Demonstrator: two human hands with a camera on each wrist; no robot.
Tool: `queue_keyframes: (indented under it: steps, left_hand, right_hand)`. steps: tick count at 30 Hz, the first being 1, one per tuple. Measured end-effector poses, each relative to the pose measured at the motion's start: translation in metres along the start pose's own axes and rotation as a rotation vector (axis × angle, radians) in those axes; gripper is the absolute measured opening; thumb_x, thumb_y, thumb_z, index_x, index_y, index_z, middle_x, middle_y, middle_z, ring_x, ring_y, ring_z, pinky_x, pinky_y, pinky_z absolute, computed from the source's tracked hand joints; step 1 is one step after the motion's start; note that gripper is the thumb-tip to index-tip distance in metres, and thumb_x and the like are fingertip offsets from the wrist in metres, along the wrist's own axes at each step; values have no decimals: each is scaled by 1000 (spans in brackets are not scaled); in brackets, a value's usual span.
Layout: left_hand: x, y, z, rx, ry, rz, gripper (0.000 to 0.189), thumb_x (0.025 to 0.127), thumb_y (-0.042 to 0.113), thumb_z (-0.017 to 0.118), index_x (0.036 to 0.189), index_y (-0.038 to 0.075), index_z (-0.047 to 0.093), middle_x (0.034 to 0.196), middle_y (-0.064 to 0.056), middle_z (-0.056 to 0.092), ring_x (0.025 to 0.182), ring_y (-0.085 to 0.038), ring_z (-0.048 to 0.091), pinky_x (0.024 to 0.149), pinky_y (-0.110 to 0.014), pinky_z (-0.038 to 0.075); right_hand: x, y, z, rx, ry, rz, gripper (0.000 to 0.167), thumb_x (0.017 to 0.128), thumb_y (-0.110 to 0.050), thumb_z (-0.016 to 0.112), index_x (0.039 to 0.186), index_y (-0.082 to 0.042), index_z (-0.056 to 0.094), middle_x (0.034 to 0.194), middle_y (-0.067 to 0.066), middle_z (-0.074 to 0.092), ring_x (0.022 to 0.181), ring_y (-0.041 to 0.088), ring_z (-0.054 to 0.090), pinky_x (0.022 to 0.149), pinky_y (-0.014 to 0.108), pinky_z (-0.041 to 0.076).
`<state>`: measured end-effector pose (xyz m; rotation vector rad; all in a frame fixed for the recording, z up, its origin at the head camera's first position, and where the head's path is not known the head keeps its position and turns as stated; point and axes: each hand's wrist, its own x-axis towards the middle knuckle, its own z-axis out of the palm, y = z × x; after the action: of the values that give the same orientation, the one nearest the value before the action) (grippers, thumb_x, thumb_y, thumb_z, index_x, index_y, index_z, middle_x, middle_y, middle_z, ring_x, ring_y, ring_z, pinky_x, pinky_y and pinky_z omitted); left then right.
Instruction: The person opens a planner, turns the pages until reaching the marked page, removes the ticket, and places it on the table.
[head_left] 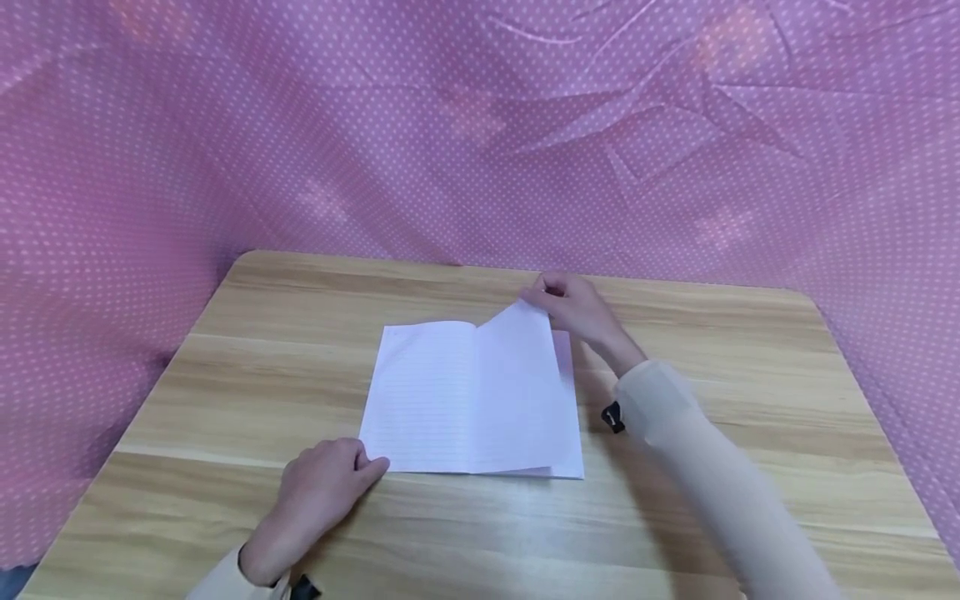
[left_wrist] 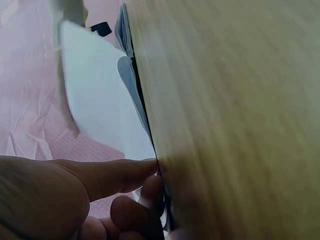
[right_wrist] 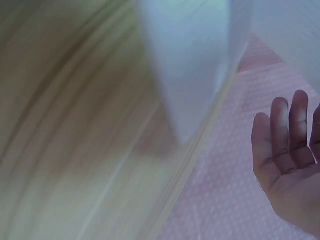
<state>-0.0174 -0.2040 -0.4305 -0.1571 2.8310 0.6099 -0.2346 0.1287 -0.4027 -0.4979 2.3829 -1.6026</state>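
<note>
A notebook (head_left: 420, 400) is lying open near the middle of a wood-grain table (head_left: 225, 400), before a dotted pink cloth (head_left: 375, 150). At left, a person's left hand (head_left: 322, 483) is holding the near corner of the ruled left page, thumb resting on the paper and fingers curling in close to it. Right of the fold (head_left: 474, 400), a lifted page (head_left: 517, 392) is rising at a slant, a further sheet (head_left: 567, 400) showing along its right side. At its far right corner, the right hand (head_left: 581, 308) is pinching the paper with its fingertips; the right wrist view is showing other fingers loosely extended. Farther right, a pale sleeve (head_left: 705, 442) is reaching over the table, a black piece (head_left: 613, 417) sitting beside its cuff (head_left: 643, 392).
</note>
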Motion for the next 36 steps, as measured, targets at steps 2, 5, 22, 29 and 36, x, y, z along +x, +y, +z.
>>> queue_keyframes:
  steps: [2,5,22,29,36]
  left_hand:
    - [-1,2,-1,34,11,2,38,98,34,76,69,19,56,63,3,51,60,-20,51,57,-40,39]
    - [-3,9,-5,91,55,20,41,99,35,77,69,18,55,63,2,51,60,-20,51,57,-42,40]
    - [-11,102,11,-44,662,619,38,88,29,75,62,21,48,51,13,41,46,-9,44,44,-29,32]
    - [-8,83,10,-80,658,560,42,86,15,66,60,25,35,53,18,25,47,0,29,44,-25,24]
    - [-9,51,8,-99,400,305,47,96,18,69,62,23,37,53,19,28,48,-2,30,48,-29,26]
  right_hand:
    - [4,-5,5,120,-22,38,26,109,-27,67,91,-9,65,97,5,66,88,20,61,89,41,55]
    - [8,-11,13,222,-28,72,22,109,-25,68,92,-10,68,102,7,69,91,23,65,93,47,55]
    - [9,-29,38,345,-16,47,12,107,-13,70,101,-5,77,95,4,74,87,23,70,89,43,61]
    - [1,-16,30,235,-42,19,31,113,-24,62,121,3,73,113,21,74,101,28,72,98,47,58]
    - [-15,13,6,-285,6,-34,26,109,-27,70,121,-5,77,116,11,75,107,28,68,98,50,53]
